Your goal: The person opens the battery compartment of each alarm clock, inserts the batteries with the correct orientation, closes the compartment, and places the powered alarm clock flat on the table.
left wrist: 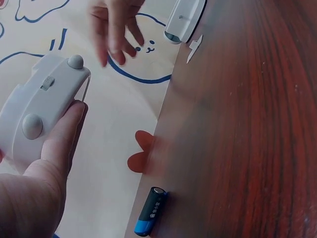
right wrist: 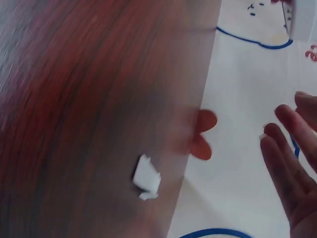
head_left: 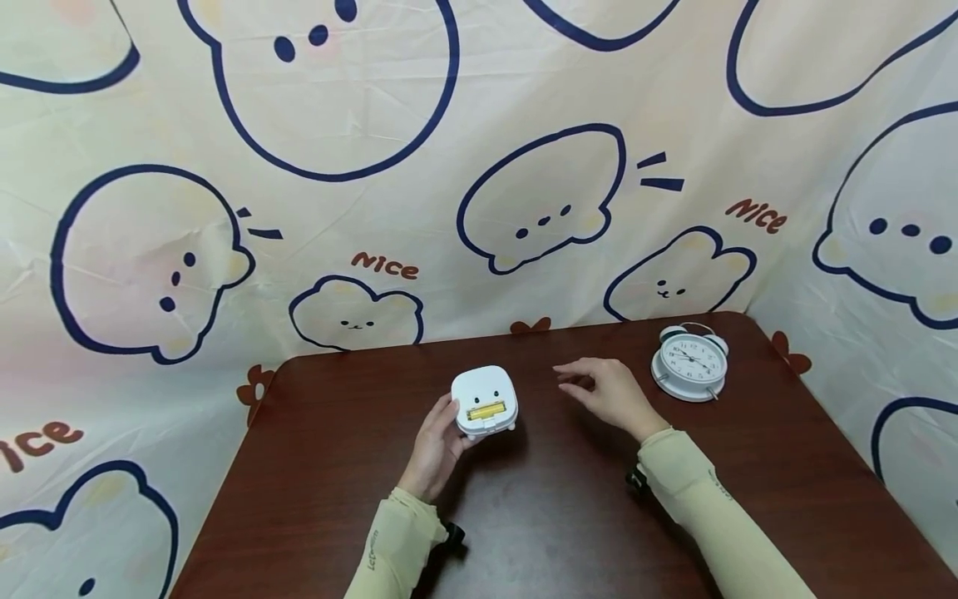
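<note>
My left hand [head_left: 437, 445] grips a small white device [head_left: 482, 385] with rounded corners, held up over the table with its back toward me. A yellow battery [head_left: 486, 410] shows in the uncovered slot on that back. Round feet and a small switch [left wrist: 47, 83] show on its underside in the left wrist view. To the right of the device, my right hand [head_left: 609, 393] hovers with loosely bent fingers and holds nothing. A small white battery cover [right wrist: 147, 177] lies on the table. A blue-and-black battery [left wrist: 151, 211] lies there too; both are hidden in the head view.
A white twin-bell alarm clock [head_left: 689, 363] rests near the table's back right corner, beyond my right hand. The dark brown table [head_left: 337, 466] backs onto a printed cloth [head_left: 479, 304], which also hangs along both sides.
</note>
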`<state>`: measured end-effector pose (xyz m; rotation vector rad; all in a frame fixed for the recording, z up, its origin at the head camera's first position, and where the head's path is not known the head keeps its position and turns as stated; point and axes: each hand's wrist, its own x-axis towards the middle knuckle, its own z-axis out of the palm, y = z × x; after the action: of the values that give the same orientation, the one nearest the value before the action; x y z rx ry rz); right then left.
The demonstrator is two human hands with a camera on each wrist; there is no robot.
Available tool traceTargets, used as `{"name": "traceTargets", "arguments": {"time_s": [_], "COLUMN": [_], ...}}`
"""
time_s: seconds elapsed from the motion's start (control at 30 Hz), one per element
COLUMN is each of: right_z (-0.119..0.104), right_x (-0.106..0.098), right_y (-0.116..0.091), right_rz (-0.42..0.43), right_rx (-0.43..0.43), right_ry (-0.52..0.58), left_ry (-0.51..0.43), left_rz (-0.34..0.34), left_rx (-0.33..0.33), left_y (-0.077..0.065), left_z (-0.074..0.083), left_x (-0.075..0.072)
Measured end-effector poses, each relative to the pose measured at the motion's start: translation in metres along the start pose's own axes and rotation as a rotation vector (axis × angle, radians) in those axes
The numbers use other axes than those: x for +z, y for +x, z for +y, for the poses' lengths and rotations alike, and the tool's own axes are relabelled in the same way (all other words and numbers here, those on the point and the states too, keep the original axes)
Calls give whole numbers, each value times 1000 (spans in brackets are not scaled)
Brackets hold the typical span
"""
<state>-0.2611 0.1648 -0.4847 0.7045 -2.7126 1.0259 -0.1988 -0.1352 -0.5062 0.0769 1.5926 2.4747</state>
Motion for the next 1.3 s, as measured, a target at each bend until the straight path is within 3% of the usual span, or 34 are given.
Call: {"name": "traceTargets", "arguments": {"time_s": [0.27,0.47,0.73,1.3], "right_z": [30,44,56,63], "right_x": [-4,-2,0,-5], "right_y": [-3,-6,-11,-9], "right_rz": [-159,-265,-259,-279], "right_rx": [167,228,236,252], "right_ry": [-84,-175,-211,-161], "left_ry": [9,2,8,-6], "left_rz": [-11,-14,-24,-30], "left_rx": [-3,-7,-1,-10], "left_y": [0,0,-1,-2], "left_z": [-1,-2,-2,-2], "left_x": [-2,-3,-3,0]}}
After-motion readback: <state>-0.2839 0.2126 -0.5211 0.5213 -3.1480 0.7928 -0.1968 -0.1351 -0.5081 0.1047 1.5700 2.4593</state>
